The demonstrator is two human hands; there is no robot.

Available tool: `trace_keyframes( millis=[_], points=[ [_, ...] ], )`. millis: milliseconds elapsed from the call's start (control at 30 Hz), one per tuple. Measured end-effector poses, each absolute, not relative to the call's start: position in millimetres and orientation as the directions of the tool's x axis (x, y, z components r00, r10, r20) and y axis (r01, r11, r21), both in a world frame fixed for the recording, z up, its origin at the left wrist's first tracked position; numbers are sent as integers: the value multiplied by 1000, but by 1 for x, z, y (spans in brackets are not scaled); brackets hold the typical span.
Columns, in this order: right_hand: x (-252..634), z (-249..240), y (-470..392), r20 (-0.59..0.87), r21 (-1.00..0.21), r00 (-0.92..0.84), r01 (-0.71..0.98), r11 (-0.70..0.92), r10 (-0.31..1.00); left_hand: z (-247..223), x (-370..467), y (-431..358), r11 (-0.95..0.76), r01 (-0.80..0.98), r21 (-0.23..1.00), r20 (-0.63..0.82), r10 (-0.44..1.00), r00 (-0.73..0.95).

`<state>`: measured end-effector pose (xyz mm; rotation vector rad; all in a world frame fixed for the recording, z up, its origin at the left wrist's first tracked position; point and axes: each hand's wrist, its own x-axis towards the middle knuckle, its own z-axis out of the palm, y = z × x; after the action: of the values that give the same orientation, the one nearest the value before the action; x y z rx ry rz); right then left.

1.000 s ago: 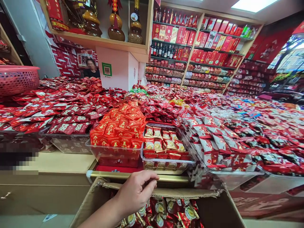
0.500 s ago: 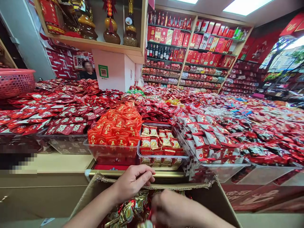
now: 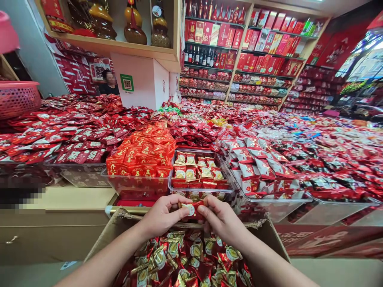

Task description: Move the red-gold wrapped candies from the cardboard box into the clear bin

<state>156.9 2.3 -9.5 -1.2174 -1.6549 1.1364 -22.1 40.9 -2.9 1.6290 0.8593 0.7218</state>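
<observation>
Between both hands is one red and white wrapped candy (image 3: 192, 210), above the near part of an open cardboard box. My left hand (image 3: 164, 214) pinches its left end, and my right hand (image 3: 220, 218) pinches its right end. Red and gold wrapped candies (image 3: 196, 251) lie loose in the cardboard box (image 3: 104, 235) below. Just beyond my hands, a clear plastic bin (image 3: 201, 190) holds similar candies laid in rows. Left of it stands a bin heaped with orange-red packets (image 3: 146, 153).
More bins of red and white packets (image 3: 263, 167) extend right, and dark red packets (image 3: 80, 153) lie left. A pink basket (image 3: 19, 99) is at the left edge. A person (image 3: 109, 83) is behind the display. Shelves (image 3: 236, 52) stand at the back.
My right hand has risen out of the cardboard box and met my left hand. A candy now shows between them. The view has shifted slightly.
</observation>
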Motion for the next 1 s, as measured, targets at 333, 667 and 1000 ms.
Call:
trace_keyframes(
  millis=[333,667,1000],
  points=[
    [165,-15,9,252,-918,-163,273,289,954,-2,-29,52,114,80,990,-138,728,671],
    [141,-8,-1,-164,-902,-61,-395,-175,985,-6,-10,28,89,-139,986,-7,867,499],
    [139,-13,-1,-113,-901,5,-423,-100,994,-4,-6,25,76,-221,972,20,916,401]
  ],
)
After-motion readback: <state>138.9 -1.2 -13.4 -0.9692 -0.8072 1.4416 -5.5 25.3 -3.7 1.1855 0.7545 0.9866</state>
